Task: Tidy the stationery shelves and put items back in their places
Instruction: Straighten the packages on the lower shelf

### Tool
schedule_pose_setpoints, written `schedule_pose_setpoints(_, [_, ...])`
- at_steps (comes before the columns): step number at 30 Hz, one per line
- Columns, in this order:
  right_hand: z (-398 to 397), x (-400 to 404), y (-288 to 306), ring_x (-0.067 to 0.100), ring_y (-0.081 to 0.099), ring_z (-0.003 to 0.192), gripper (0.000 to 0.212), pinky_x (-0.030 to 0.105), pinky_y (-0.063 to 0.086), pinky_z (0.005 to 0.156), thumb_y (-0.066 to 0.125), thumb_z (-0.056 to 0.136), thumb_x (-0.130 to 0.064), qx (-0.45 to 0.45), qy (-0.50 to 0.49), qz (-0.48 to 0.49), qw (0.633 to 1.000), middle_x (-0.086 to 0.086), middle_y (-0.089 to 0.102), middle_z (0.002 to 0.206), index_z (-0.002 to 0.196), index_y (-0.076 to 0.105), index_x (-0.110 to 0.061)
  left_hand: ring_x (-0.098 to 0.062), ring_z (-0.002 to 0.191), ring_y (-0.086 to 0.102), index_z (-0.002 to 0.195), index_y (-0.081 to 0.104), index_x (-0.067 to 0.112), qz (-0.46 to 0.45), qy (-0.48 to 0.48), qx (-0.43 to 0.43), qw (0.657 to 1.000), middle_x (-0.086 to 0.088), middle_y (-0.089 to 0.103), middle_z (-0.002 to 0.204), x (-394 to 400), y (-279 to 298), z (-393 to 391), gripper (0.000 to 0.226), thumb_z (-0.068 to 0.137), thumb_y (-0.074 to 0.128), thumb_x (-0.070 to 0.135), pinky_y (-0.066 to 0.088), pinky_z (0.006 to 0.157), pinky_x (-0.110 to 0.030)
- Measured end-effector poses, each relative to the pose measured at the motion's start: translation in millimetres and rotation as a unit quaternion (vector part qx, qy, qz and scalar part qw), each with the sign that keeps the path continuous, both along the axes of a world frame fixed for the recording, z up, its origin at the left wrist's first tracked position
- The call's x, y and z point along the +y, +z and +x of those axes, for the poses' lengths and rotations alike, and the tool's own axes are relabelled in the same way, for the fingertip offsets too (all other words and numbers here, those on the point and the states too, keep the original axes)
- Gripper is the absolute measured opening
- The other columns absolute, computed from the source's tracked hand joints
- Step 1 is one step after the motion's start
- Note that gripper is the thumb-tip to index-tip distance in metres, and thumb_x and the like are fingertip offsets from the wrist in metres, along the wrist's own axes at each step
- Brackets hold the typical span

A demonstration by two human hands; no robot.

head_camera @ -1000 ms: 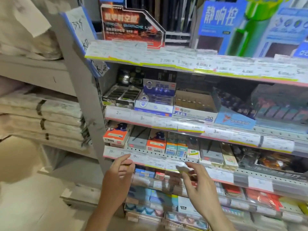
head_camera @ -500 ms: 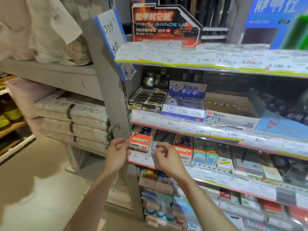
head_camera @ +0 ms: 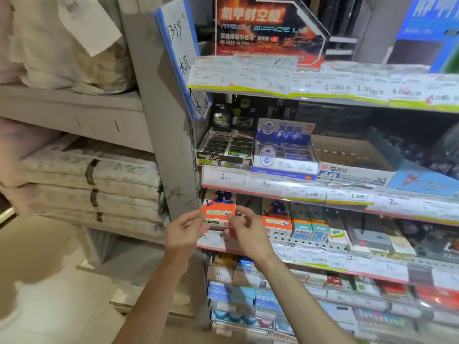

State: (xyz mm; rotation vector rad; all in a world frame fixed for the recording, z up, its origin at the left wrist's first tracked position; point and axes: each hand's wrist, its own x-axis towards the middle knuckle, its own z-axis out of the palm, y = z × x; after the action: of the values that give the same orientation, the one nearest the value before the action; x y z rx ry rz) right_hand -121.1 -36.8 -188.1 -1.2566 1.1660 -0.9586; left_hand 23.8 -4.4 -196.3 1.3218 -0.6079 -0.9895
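Both hands framed the orange-and-white eraser box [head_camera: 218,212] at the shelf's far-left end, just right of the grey upright post [head_camera: 164,120]: left hand [head_camera: 185,233] fingers loosely curled touching its left edge, right hand [head_camera: 246,232] fingertips pinching its right edge.

Even indoor light, soft blur throughout, glare on price strips [head_camera: 310,192], edges bowed.

The shelf upright [head_camera: 162,135] looks like grey painted metal, matt and scuffed. Price strips [head_camera: 285,187] are glossy clear plastic over paper labels. The orange box [head_camera: 218,212] is smooth printed cardboard. Folded bundles [head_camera: 94,184] sit in thin, crinkled plastic wrap. Floor tiles [head_camera: 49,281] shine faintly.
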Motion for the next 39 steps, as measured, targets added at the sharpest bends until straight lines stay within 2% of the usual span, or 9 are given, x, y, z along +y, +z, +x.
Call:
schedule_pose_setpoints(5, [-44,-1,4,0.002,0.069,0.07,0.022,0.018,0.056,0.069,0.057,0.1,-0.021,0.021,-0.022,-0.046,0.998,-0.001,0.073,0.083,0.122,0.057,-0.018,-0.017,0.081,0.073,0.101,0.07,0.015,-0.036,-0.048,0.004,0.998,-0.004,0.075,0.088,-12,-5,-34,0.014,0.09,0.066,0.008,0.057,0.075,-0.024])
schedule_pose_setpoints(11, [-102,-12,-11,0.008,0.066,0.084,0.032,0.021,0.053,0.079,0.056,0.1,-0.033,0.106,-0.063,-0.054,0.991,-0.002,0.074,0.101,0.125,0.065,-0.016,-0.014,0.089,0.071,0.113,0.067,0.003,-0.02,-0.115,-0.031,0.993,-0.01,0.071,0.101,-39,-21,-88,0.023,0.091,0.065,0.005,0.056,0.074,-0.018])
schedule_pose_setpoints(13, [-110,-15,-16,0.008,0.066,0.105,0.06,0.028,0.053,0.094,0.056,0.092,-0.058,0.175,-0.071,-0.057,0.98,-0.004,0.071,0.119,0.136,0.059,-0.017,-0.013,0.089,0.071,0.115,0.067,0.004,-0.012,-0.119,-0.045,0.992,-0.007,0.071,0.103,-42,-27,-98,0.023,0.092,0.064,0.008,0.056,0.077,-0.018])
schedule_pose_setpoints(15, [-114,-16,-19,0.01,0.068,0.101,0.079,0.035,0.055,0.092,0.052,0.084,-0.074,0.22,-0.076,-0.061,0.971,-0.004,0.073,0.114,0.14,0.055,-0.018,-0.01,0.089,0.072,0.118,0.068,0.005,-0.002,-0.124,-0.061,0.99,-0.004,0.072,0.106,-44,-32,-100,0.027,0.092,0.065,0.015,0.057,0.085,-0.025])
schedule_pose_setpoints(18, [-120,-14,-18,0.008,0.068,0.084,0.053,0.03,0.055,0.078,0.051,0.095,-0.055,0.334,-0.098,-0.116,0.93,-0.005,0.075,0.092,0.134,0.06,-0.021,-0.006,0.087,0.07,0.121,0.068,0.014,0.02,-0.139,-0.137,0.98,0.002,0.072,0.107,-45,-35,-98,0.034,0.091,0.068,0.028,0.057,0.091,-0.035])
schedule_pose_setpoints(22, [-131,-9,-20,0.013,0.065,0.095,0.042,0.026,0.049,0.075,0.051,0.096,-0.053,0.42,-0.121,-0.201,0.877,-0.008,0.071,0.1,0.122,0.066,-0.024,0.001,0.089,0.059,0.124,0.065,0.029,-0.004,-0.135,-0.376,0.917,0.013,0.06,0.108,-40,-32,-92,0.037,0.09,0.062,0.045,0.053,0.09,-0.034])
schedule_pose_setpoints(27, [-156,-14,-27,0.02,0.048,0.113,0.054,0.035,0.043,0.096,0.052,0.091,-0.06,0.502,-0.107,-0.303,0.803,-0.002,0.058,0.113,0.124,0.067,-0.02,-0.007,0.119,0.042,0.138,0.051,0.029,-0.071,-0.179,-0.542,0.818,0.013,0.049,0.121,-46,-31,-77,0.058,0.087,0.06,0.056,0.039,0.1,-0.026])
schedule_pose_setpoints(33, [-168,-21,-28,0.02,0.039,0.136,0.07,0.032,0.023,0.115,0.052,0.09,-0.063,0.502,-0.011,-0.246,0.829,-0.001,0.05,0.146,0.145,0.049,-0.02,-0.013,0.121,0.044,0.143,0.046,0.025,-0.063,-0.213,-0.618,0.754,0.008,0.056,0.129,-57,-30,-81,0.062,0.091,0.054,0.057,0.039,0.1,-0.027])
schedule_pose_setpoints(39, [-162,-23,-37,0.017,0.047,0.12,0.077,0.034,0.035,0.105,0.038,0.084,-0.079,0.452,-0.063,-0.251,0.854,-0.006,0.06,0.126,0.135,0.06,-0.026,-0.017,0.12,0.045,0.14,0.049,0.024,-0.058,-0.215,-0.629,0.745,0.003,0.058,0.13,-62,-27,-89,0.06,0.091,0.052,0.057,0.04,0.099,-0.029])
